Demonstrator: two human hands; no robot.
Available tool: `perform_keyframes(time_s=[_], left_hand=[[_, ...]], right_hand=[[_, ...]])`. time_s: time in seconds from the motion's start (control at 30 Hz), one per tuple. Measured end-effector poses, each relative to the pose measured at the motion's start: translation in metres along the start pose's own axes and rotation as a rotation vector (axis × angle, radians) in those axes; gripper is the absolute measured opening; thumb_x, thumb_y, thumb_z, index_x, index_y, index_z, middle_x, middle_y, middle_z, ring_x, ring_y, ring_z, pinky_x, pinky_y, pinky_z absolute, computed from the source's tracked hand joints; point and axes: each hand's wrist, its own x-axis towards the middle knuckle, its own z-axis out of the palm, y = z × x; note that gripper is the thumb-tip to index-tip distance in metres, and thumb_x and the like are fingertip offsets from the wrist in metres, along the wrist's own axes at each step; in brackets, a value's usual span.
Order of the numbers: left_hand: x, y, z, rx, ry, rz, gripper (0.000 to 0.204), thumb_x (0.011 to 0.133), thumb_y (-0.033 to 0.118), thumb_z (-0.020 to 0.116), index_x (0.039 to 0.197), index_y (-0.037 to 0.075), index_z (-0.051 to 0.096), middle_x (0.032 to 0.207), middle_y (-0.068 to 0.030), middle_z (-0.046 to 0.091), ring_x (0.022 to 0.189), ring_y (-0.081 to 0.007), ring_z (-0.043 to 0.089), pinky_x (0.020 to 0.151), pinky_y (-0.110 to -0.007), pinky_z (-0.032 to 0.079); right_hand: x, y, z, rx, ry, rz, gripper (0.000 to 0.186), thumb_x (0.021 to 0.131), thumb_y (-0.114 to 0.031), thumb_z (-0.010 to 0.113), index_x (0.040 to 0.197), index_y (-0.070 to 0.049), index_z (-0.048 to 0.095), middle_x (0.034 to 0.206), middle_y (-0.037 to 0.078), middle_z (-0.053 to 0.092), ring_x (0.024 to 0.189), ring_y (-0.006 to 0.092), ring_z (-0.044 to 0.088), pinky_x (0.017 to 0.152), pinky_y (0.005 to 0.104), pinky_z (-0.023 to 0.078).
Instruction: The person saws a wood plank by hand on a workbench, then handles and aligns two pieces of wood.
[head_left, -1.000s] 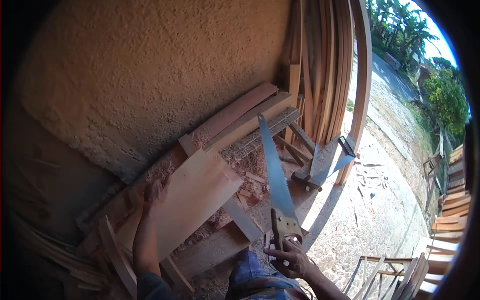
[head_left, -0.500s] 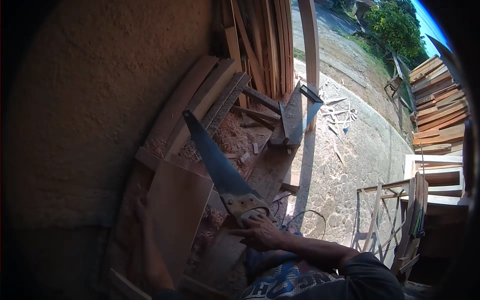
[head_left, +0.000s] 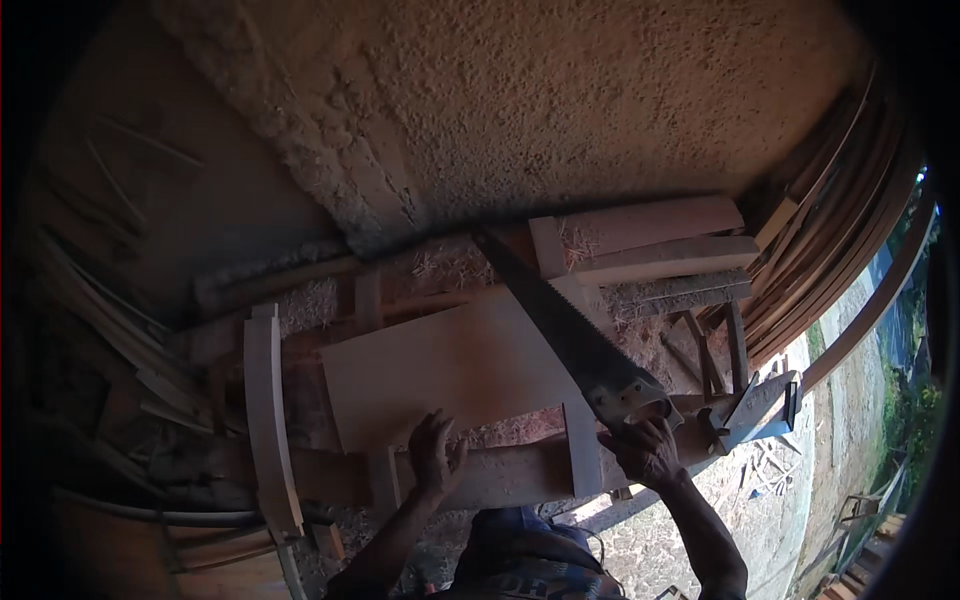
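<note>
My right hand (head_left: 648, 450) is closed round the handle of a handsaw (head_left: 565, 325). Its long dark blade slants up and left over the right part of a wide, pale wooden board (head_left: 440, 365), teeth toward the upper right. Whether the blade touches the board I cannot tell. At the board's near edge is my left hand (head_left: 437, 455), its fingers apart and slightly bent, with nothing gripped in them. The board lies across the crosspieces of a rough wooden workbench (head_left: 500, 475) strewn with shavings.
A rough wall (head_left: 560, 110) rises behind the bench. Thick timber pieces (head_left: 660, 225) lie at its far right, and a short plank (head_left: 265, 400) crosses its left side. A metal square (head_left: 770, 405) rests at the right end. Tall boards (head_left: 840, 230) lean at the right.
My view has swung left toward the wall and bench. My left hand now shows at the board's near edge, fingers apart. The saw stays in my right hand, over the board.
</note>
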Motion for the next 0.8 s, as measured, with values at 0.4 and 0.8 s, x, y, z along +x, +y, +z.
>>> perform_keyframes(time_s=[0.4, 0.8], left_hand=[[-0.084, -0.012, -0.015, 0.075, 0.285, -0.363, 0.052, 0.078, 0.007, 0.075, 0.126, 0.006, 0.058, 0.125, -0.0185, 0.063, 0.114, -0.0383, 0.061, 0.098, -0.048, 0.048], [-0.211, -0.024, -0.035, 0.342, 0.386, -1.051, 0.064, 0.086, 0.023, 0.075, 0.14, 0.008, 0.046, 0.139, -0.0192, 0.052, 0.129, -0.0389, 0.049, 0.107, -0.05, 0.038]], right_hand=[[0.206, 0.044, 0.051, -0.031, -0.17, -0.632, 0.055, 0.077, -0.014, 0.07, 0.13, -0.026, 0.064, 0.102, -0.002, 0.067, 0.083, 0.0187, 0.058, 0.089, 0.0438, 0.044], [0.339, 0.142, 0.118, -0.255, -0.481, -0.533, 0.072, 0.086, 0.002, 0.059, 0.153, -0.013, 0.039, 0.114, 0.018, 0.064, 0.096, 0.0368, 0.061, 0.101, 0.0529, 0.045]])
